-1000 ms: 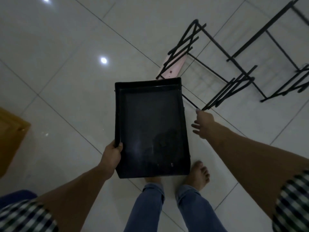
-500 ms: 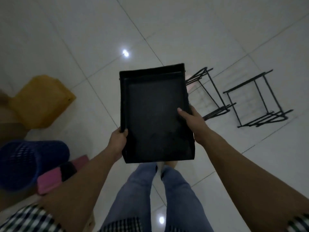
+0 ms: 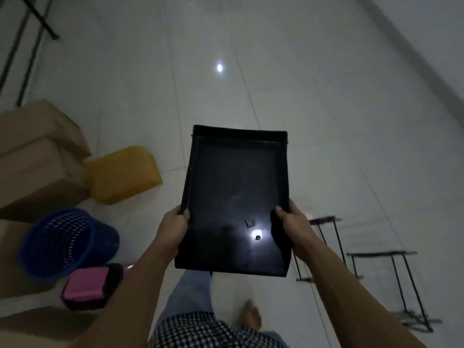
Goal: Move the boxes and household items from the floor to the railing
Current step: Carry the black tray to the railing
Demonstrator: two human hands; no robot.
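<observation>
- I hold the black tray off the floor, left hand and right hand each curled around a long side.
- Its long axis points away from me, both hands at the near end.

Above the floor, the tray has boxes and a basket to its left, wire frames right.
</observation>
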